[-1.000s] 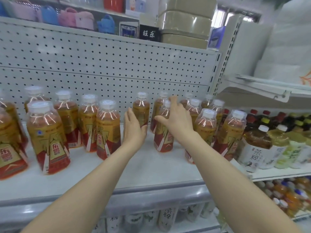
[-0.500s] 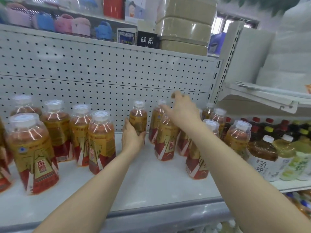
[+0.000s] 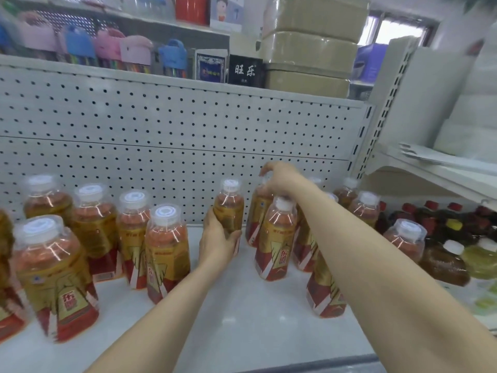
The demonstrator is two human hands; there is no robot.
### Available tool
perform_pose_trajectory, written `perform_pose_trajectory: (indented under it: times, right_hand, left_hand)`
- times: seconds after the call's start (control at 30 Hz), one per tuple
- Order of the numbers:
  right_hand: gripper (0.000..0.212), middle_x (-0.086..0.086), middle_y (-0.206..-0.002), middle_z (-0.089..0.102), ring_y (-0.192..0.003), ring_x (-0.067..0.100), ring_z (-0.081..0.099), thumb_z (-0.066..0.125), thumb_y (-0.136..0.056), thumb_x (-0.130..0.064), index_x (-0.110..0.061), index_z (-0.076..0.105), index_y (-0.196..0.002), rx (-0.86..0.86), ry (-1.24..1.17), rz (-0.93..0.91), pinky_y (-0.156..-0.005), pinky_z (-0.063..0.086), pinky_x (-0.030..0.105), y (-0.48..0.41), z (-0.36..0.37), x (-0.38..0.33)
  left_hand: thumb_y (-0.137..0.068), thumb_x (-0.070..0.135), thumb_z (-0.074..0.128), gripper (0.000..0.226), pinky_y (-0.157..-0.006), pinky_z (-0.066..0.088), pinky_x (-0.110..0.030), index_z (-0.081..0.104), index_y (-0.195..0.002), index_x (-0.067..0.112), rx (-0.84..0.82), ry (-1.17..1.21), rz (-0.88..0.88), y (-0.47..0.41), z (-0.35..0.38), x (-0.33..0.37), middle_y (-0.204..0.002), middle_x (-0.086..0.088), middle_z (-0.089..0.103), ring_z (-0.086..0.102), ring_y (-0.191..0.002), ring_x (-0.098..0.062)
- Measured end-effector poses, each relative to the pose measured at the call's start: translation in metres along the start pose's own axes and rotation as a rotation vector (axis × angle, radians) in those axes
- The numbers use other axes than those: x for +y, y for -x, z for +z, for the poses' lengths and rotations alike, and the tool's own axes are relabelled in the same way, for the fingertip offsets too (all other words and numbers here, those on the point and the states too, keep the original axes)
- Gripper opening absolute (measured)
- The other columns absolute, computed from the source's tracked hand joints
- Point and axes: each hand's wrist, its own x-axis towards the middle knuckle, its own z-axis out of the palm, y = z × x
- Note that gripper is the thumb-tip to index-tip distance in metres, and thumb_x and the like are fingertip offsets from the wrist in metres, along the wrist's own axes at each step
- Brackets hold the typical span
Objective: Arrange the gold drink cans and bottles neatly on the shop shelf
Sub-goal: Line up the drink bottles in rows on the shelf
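Left hand [image 3: 217,243] clamps the full, likely heavy gold bottle [image 3: 229,204] on its slick label; right hand [image 3: 282,176], at 2 o'clock, grips a rear bottle [image 3: 254,214] by its top.

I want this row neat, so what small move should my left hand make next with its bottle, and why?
Probably slide the held bottle left toward the left group. Your left hand grips it standing apart, with bare shelf between it and them; your right hand curls over a rear bottle.

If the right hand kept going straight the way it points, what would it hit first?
Probably the back-row bottle right under the right hand; past that, the pegboard panel. Depth is unclear.
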Motion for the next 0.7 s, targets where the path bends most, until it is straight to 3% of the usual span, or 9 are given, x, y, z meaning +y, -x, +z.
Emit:
perform_pose_trajectory:
  times: [0.17,0.27,0.4,0.5,0.57,0.7]
  right_hand:
    - [0.051,0.006,-0.103,0.051,-0.060,0.014,0.040,0.071,-0.090,-0.024,-0.015,0.050,-0.135,0.028,0.103,0.004,-0.052,0.039,0.024,-0.002,0.000,-0.006]
    - [0.055,0.006,-0.105,0.054,-0.081,0.024,0.053,0.072,-0.088,-0.029,-0.015,0.049,-0.136,0.071,0.146,0.036,-0.070,0.051,0.032,-0.002,0.003,-0.005]
    - [0.059,0.004,-0.097,0.058,-0.069,0.018,0.057,0.067,-0.089,-0.040,-0.020,0.043,-0.139,0.207,0.010,0.007,-0.052,0.042,0.027,0.009,-0.001,0.001]
    - [0.045,-0.001,-0.086,0.059,-0.076,0.019,0.059,0.060,-0.089,-0.050,-0.020,0.055,-0.123,0.269,0.063,-0.040,-0.058,0.043,0.029,0.037,-0.004,0.007]
    - [0.045,0.002,-0.095,0.063,-0.091,0.024,0.060,0.061,-0.087,-0.051,-0.021,0.056,-0.119,0.210,0.119,-0.049,-0.067,0.048,0.032,0.059,0.003,0.010]
    - [0.066,0.010,-0.117,0.061,-0.104,0.029,0.060,0.073,-0.084,-0.041,-0.017,0.045,-0.139,0.132,0.113,-0.068,-0.077,0.051,0.036,0.083,0.024,0.019]
  left_hand:
    - [-0.086,0.021,0.073,0.077,-0.104,0.043,-0.045,0.027,-0.146,0.019,0.002,-0.006,-0.003,0.001,0.000,0.000,-0.140,-0.005,0.048,0.049,-0.128,-0.029]
    - [-0.085,0.021,0.074,0.076,-0.102,0.044,-0.046,0.027,-0.145,0.020,-0.007,-0.016,-0.015,0.000,-0.001,0.001,-0.139,-0.005,0.049,0.050,-0.128,-0.030]
    - [-0.085,0.021,0.075,0.078,-0.104,0.045,-0.048,0.027,-0.146,0.020,-0.016,-0.023,-0.009,0.002,-0.003,0.002,-0.140,-0.005,0.048,0.050,-0.128,-0.030]
    - [-0.085,0.022,0.075,0.074,-0.103,0.045,-0.048,0.029,-0.143,0.019,-0.030,-0.033,0.000,0.006,-0.005,0.001,-0.138,-0.006,0.049,0.051,-0.126,-0.030]
    - [-0.084,0.024,0.075,0.068,-0.100,0.048,-0.049,0.033,-0.138,0.017,-0.042,-0.049,0.024,0.010,-0.007,0.000,-0.134,-0.008,0.052,0.055,-0.122,-0.030]
    - [-0.085,0.024,0.075,0.061,-0.097,0.049,-0.047,0.036,-0.131,0.015,-0.046,-0.059,0.079,0.022,-0.012,-0.002,-0.129,-0.008,0.054,0.057,-0.115,-0.029]
